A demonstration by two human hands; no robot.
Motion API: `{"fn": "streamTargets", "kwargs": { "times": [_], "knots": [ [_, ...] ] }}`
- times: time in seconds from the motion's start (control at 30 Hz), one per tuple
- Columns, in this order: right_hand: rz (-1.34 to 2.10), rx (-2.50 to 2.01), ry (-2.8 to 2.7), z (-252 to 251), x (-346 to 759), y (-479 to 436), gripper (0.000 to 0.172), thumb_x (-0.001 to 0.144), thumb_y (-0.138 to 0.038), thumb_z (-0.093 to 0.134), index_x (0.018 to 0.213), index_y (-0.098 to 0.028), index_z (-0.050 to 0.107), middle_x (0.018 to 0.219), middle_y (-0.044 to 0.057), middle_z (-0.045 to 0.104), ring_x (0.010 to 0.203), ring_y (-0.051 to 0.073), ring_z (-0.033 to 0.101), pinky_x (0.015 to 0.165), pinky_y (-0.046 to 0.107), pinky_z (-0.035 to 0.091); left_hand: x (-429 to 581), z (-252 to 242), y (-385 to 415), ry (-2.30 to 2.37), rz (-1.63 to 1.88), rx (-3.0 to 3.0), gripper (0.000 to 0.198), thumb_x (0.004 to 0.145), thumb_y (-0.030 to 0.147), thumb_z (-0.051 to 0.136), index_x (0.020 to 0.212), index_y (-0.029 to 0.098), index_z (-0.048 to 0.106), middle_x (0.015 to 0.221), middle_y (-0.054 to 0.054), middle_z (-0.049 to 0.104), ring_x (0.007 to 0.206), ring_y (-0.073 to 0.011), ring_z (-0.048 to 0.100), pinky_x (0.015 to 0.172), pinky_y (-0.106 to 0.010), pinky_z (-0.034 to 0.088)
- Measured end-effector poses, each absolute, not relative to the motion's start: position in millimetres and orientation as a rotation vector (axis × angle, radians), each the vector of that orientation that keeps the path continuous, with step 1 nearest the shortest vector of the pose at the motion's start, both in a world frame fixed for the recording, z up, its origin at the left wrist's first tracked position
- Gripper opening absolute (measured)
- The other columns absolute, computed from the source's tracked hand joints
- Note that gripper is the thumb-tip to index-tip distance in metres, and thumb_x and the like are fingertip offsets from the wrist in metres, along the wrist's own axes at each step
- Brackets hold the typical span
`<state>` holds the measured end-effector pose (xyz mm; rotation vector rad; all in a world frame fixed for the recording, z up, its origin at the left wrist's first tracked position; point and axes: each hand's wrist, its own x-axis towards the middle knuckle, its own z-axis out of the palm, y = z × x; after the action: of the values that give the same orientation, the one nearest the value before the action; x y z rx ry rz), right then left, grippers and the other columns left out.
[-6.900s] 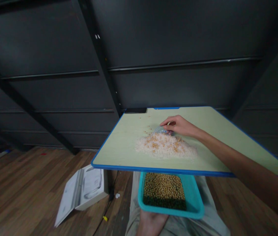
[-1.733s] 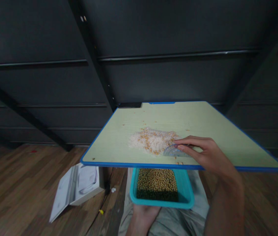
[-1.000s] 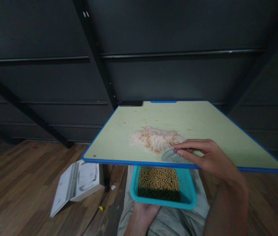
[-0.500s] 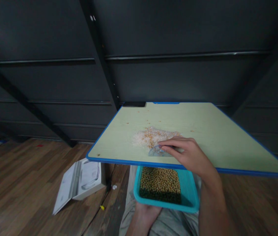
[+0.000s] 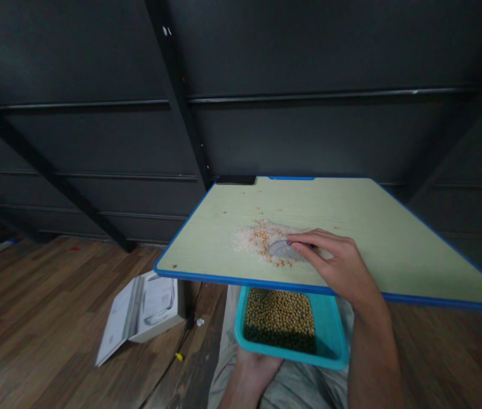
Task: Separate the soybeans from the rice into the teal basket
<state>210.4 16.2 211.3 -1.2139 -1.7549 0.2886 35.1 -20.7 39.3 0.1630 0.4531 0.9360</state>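
My right hand (image 5: 338, 261) pinches a clear, half-round plastic protractor (image 5: 278, 247) between thumb and fingers. It stands at the pile of white rice-like grains (image 5: 244, 238) on the folding table (image 5: 394, 244). Yellow soybeans (image 5: 281, 263) are mixed through that pile, and several lie in front of the protractor toward the near edge. Below the edge, over the lap, my left hand (image 5: 258, 366) holds a teal plastic tray (image 5: 292, 357) from underneath; its fingers are hidden. Soybeans (image 5: 281, 319) fill the left and middle of the tray.
A dark flat phone-like object (image 5: 235, 180) lies at the table's far left corner. Stray beans dot the tabletop. An open white box (image 5: 159, 304) and a black cable (image 5: 168, 366) are on the wooden floor at left. A dark panelled wall (image 5: 309, 51) rises behind.
My right hand and the protractor have moved slightly right and away from the near edge. Several soybeans now show in front of the protractor. My left hand still holds the tray.
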Motion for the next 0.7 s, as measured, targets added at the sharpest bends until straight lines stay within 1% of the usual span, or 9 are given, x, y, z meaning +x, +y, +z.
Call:
{"fn": "streamTargets", "kwargs": {
  "times": [0.17,0.3,0.47,0.6,0.7],
  "knots": [
    [0.297,-1.233,-1.763,209.7,212.0,17.7,0.020,0.090,-0.020,0.059,0.104,-0.027,0.073,0.103,0.002,0.074,0.096,0.019,0.067,0.089,0.038,0.051,34.4,39.6,-21.5,0.561,0.961,0.216,0.033,0.076,0.040,0.063,0.107,0.029,0.066,0.101,-0.003,0.079,0.117,-0.0298,0.062,0.112,-0.054,0.039],
    [0.361,-1.224,-1.787,209.9,211.1,17.1,0.021,0.091,-0.020,0.058,0.103,-0.028,0.073,0.103,0.001,0.074,0.097,0.019,0.067,0.089,0.038,0.051,35.8,42.9,-21.5,0.535,0.947,0.211,0.034,0.076,0.038,0.065,0.109,0.028,0.066,0.104,-0.004,0.078,0.116,-0.0299,0.062,0.111,-0.053,0.041],
    [0.375,-1.210,-1.824,210.9,207.2,16.8,0.020,0.090,-0.021,0.061,0.103,-0.029,0.074,0.103,0.000,0.075,0.096,0.019,0.068,0.090,0.039,0.051,37.4,46.6,-21.0,0.528,0.950,0.194,0.037,0.078,0.044,0.061,0.111,0.028,0.065,0.103,-0.005,0.078,0.117,-0.0303,0.061,0.109,-0.055,0.041],
    [0.355,-1.173,-1.865,209.5,203.5,17.7,0.023,0.089,-0.020,0.062,0.105,-0.032,0.073,0.103,-0.002,0.075,0.095,0.018,0.068,0.089,0.037,0.051,37.4,48.9,-20.9,0.473,0.932,0.180,0.033,0.080,0.042,0.059,0.109,0.029,0.065,0.104,-0.005,0.078,0.119,-0.0288,0.060,0.110,-0.053,0.041],
    [0.355,-1.157,-1.883,209.2,201.1,17.3,0.024,0.089,-0.018,0.063,0.105,-0.032,0.073,0.102,-0.003,0.075,0.094,0.017,0.068,0.089,0.035,0.050,36.2,50.6,-21.5,0.472,0.919,0.177,0.032,0.078,0.039,0.061,0.108,0.028,0.066,0.104,-0.006,0.078,0.119,-0.0294,0.060,0.111,-0.053,0.039]
  ]
}}
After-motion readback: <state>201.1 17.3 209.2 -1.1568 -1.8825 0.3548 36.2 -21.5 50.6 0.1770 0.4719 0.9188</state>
